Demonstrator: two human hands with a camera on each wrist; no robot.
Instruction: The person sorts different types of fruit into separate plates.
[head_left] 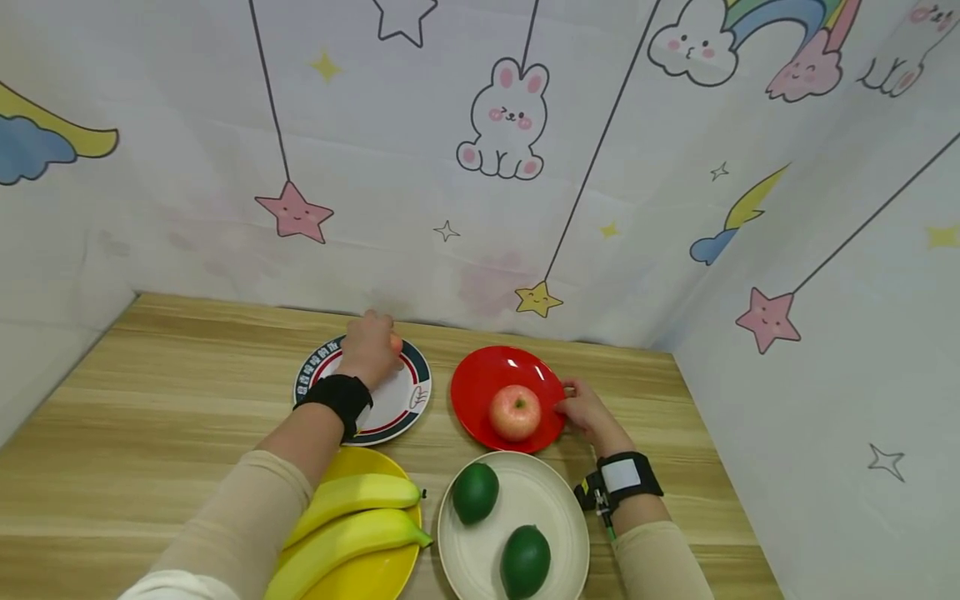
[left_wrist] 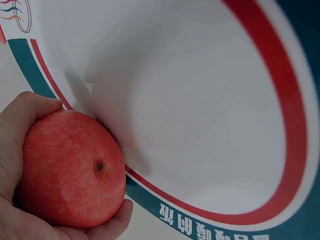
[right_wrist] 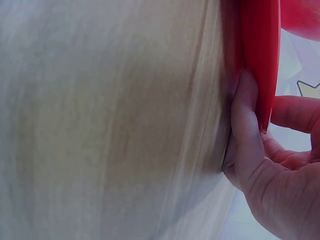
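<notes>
My left hand point(head_left: 369, 350) grips a red apple point(left_wrist: 75, 167) over the far side of a white plate with a dark and red patterned rim point(head_left: 417, 367). In the left wrist view the fingers curl round the apple's side. My right hand point(head_left: 588, 410) pinches the right edge of a red plate point(head_left: 476, 392), its thumb and fingers on opposite faces of the rim in the right wrist view. A second apple point(head_left: 515, 412), pinkish with its stem up, sits on that red plate close to the right fingertips.
Nearer me, a yellow plate point(head_left: 386, 575) bears bananas point(head_left: 352, 537), partly behind my left forearm. Beside it a cream plate point(head_left: 517, 475) carries two dark green oval fruits point(head_left: 525, 560). A wall cloth with cartoon prints point(head_left: 405, 167) borders the wooden table point(head_left: 172, 383) behind and at the right.
</notes>
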